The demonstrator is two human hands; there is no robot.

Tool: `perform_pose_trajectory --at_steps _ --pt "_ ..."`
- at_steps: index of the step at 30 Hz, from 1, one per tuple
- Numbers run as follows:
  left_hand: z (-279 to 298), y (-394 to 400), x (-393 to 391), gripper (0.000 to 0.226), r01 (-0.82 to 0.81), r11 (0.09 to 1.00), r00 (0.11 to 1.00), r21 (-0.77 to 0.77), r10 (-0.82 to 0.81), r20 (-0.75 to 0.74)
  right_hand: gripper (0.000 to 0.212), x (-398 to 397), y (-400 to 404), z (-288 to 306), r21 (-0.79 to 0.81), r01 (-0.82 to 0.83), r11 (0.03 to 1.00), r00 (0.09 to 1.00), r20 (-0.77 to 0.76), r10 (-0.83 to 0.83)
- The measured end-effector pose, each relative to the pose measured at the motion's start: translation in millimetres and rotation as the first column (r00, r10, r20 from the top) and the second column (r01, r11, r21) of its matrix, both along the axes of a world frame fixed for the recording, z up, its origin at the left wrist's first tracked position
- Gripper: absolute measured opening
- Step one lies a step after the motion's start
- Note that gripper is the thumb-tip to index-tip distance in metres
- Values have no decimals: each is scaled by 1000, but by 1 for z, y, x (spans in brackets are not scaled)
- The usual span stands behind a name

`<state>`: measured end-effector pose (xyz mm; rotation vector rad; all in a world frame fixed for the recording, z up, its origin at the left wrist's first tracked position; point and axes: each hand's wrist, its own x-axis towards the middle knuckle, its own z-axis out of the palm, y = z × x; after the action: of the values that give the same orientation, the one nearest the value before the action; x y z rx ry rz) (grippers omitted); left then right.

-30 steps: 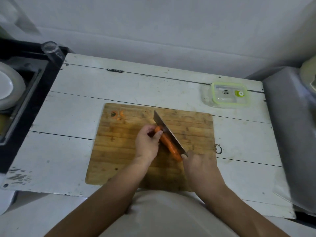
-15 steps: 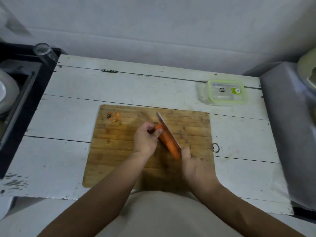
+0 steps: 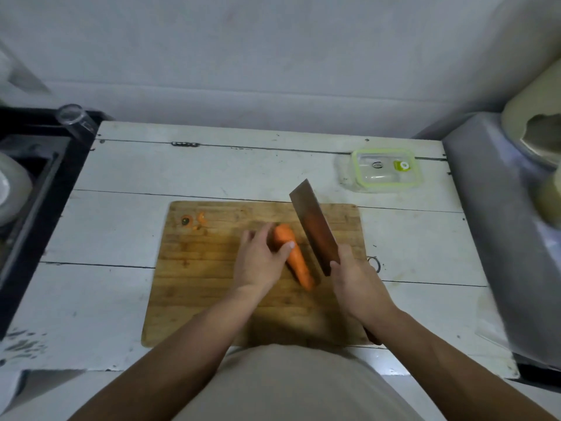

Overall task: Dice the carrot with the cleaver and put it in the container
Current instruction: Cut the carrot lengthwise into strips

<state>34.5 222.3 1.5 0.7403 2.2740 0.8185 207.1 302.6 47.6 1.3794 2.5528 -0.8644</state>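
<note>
Two hands: left (image 3: 258, 262) on carrot (image 3: 293, 256), right (image 3: 355, 279) around cleaver (image 3: 314, 226).

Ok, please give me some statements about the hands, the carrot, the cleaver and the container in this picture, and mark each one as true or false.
1. The right hand grips the cleaver. True.
2. The carrot lies inside the container. False: it lies on the cutting board, held by the left hand.
3. The cleaver blade is lifted off the carrot, to its right. True.
4. The container stands on the cutting board. False: it stands on the white table, beyond the board's far right corner.
5. The carrot is already diced. False: it is in one long piece; only small scraps lie at the board's far left corner.
</note>
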Motion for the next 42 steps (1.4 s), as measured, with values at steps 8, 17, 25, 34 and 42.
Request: perform_pose_trajectory --at_steps 8,17,25,34,42 --pt "7 22 1 55 -41 994 991 -97 53 122 11 20 15 -3 -46 166 985 982 -80 -169" --pt "2 -19 -10 59 -221 975 916 21 200 349 13 18 19 9 -193 209 959 963 -132 -237" --pt "-1 -24 -4 48 -396 910 840 125 304 450 24 7 -34 28 19 -127 992 990 -62 128" --pt "-2 -15 -2 35 -482 865 791 137 363 492 19 -12 -40 41 39 -192 981 979 83 188" --pt "-6 -12 -1 30 -469 868 814 159 356 460 17 -18 -45 45 46 -172 984 981 100 167"
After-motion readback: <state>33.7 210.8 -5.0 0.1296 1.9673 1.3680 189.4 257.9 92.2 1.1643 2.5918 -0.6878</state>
